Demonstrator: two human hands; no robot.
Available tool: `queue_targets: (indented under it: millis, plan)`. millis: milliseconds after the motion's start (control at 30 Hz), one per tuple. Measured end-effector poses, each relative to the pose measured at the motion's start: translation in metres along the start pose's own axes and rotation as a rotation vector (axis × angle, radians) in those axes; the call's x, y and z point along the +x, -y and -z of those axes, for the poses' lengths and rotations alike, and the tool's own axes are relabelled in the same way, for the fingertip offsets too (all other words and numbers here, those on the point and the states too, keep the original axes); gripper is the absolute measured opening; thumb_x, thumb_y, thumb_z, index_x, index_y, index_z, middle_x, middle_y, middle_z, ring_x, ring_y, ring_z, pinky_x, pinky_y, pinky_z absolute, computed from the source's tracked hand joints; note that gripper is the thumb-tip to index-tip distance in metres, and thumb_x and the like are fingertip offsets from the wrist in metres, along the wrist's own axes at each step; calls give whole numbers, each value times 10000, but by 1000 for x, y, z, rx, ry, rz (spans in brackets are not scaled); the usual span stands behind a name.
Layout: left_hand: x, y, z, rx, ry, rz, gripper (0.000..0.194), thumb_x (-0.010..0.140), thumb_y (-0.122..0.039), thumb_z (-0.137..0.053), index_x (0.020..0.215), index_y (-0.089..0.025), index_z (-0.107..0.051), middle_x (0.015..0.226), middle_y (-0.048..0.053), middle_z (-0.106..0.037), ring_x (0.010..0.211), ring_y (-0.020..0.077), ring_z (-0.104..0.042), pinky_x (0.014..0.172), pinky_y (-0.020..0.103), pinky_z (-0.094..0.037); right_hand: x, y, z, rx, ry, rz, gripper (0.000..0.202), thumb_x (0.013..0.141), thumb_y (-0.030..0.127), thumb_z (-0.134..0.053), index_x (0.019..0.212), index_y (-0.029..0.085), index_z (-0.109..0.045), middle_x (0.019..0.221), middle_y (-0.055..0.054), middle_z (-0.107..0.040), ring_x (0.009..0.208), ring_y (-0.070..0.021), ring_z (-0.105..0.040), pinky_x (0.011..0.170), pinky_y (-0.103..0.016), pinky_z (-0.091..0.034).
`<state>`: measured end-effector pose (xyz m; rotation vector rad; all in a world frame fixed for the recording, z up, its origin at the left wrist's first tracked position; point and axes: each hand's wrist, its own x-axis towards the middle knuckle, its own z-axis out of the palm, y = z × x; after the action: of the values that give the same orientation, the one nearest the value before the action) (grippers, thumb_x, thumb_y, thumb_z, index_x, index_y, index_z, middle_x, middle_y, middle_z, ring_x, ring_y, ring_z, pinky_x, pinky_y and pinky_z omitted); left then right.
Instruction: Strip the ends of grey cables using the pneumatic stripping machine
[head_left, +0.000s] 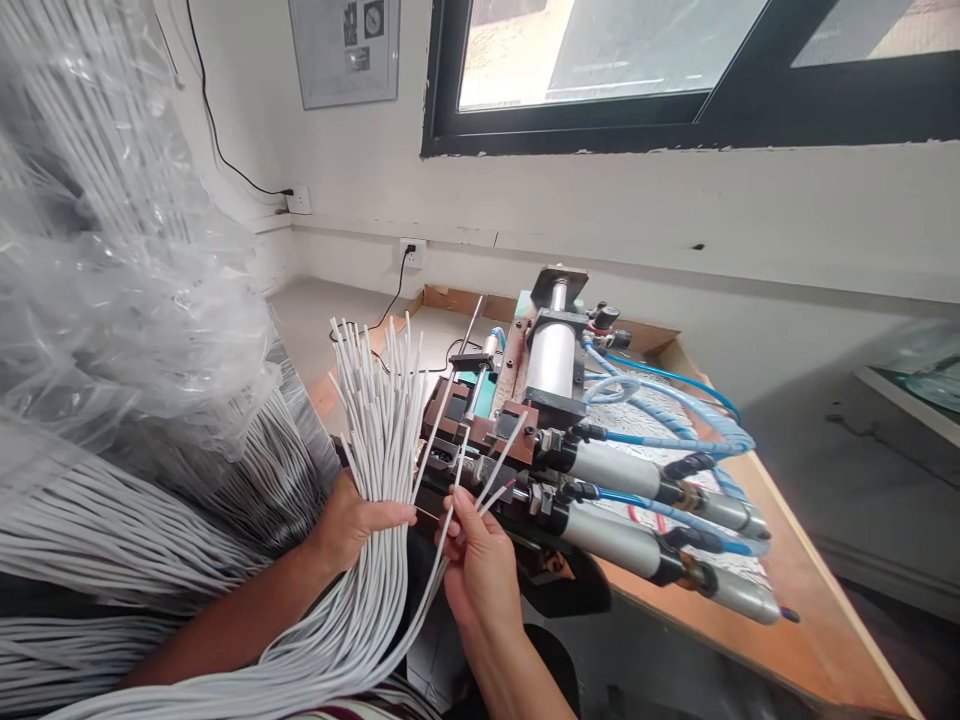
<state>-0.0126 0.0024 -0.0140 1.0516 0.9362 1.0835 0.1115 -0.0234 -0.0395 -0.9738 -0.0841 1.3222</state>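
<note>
My left hand (356,525) is wrapped round a thick bundle of light grey cables (379,430), whose cut ends fan upward above the thumb. Between the thumb and fingers of my right hand (480,555) are a few single cables (495,475) of the same kind. One of these shows a small reddish tip. Another cable reaches up to the middle of the pneumatic machine (517,430), though I cannot tell whether its end is inside. From both hands the cables run down and left across my lap.
Silver air cylinders (622,470) and blue hoses (675,435) stick out to the right of the machine on a wooden-edged table (832,640). More cables (112,500), partly under clear plastic wrap (142,330), crowd the left side. A wall with a window (600,60) stands behind.
</note>
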Motion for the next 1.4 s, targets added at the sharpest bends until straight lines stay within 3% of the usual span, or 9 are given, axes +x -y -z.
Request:
queue_targets:
  millis: [267,367,467,567,667,800,1133,1300,1400]
  plan:
    - [2,3,2,42,2,8,253,533,-141,-704,779,-141,-642,627,-15,-614,593,148,-543,597,267,-446,8,3,-5,46,65,-70,309,479,278,-804,656,150,-587,592,34,-557,415,-28,-366,335,-149,-233]
    - [1,4,2,59,3,19,243,529,-134,-697,768,-134,-649,656,-2,-630,616,156,-548,610,272,-453,6,2,-6,49,100,-111,306,495,296,-799,688,150,-612,594,36,-542,454,-50,-406,395,-178,-315]
    - [-1,5,1,111,23,-1,266,523,-115,-691,786,-146,-665,709,-4,-649,671,168,-563,660,275,-455,1,1,-7,-4,228,-149,304,556,368,-769,715,141,-644,501,67,-427,449,-57,-370,449,-200,-347]
    - [-4,8,-1,140,52,2,317,516,-83,-690,825,-154,-674,734,-11,-657,710,174,-570,684,271,-451,-5,0,-5,-135,286,-57,309,558,392,-767,675,130,-653,451,84,-339,423,-41,-275,413,-183,-257]
    - [-8,12,1,134,53,8,317,526,-78,-693,833,-155,-668,733,-16,-655,718,167,-566,693,264,-442,-10,-4,2,-231,218,75,309,577,411,-751,687,136,-665,493,47,-441,440,-48,-311,404,-182,-207]
    - [-12,18,7,125,25,43,214,529,-106,-703,733,-141,-652,670,-10,-638,653,157,-553,644,262,-436,-14,-10,14,-287,172,105,274,607,398,-731,679,143,-664,582,-11,-564,467,-69,-390,407,-191,-228]
    - [-13,16,7,51,46,89,220,518,-120,-713,722,-151,-636,642,-27,-622,619,148,-558,628,262,-434,-10,-4,12,-199,150,18,290,556,377,-759,681,129,-676,544,14,-519,430,-42,-332,393,-173,-196]
    - [-13,17,7,11,96,38,196,560,-124,-687,748,-151,-637,660,-22,-626,621,148,-550,624,265,-435,-9,-9,12,-285,311,-24,277,612,378,-736,736,137,-678,528,26,-498,473,-68,-370,456,-199,-280]
    - [-13,18,7,58,97,34,203,558,-116,-685,753,-142,-638,644,-20,-619,615,148,-539,606,260,-423,-10,-14,17,-366,359,63,255,639,370,-724,704,129,-674,502,28,-484,461,-64,-336,451,-206,-258]
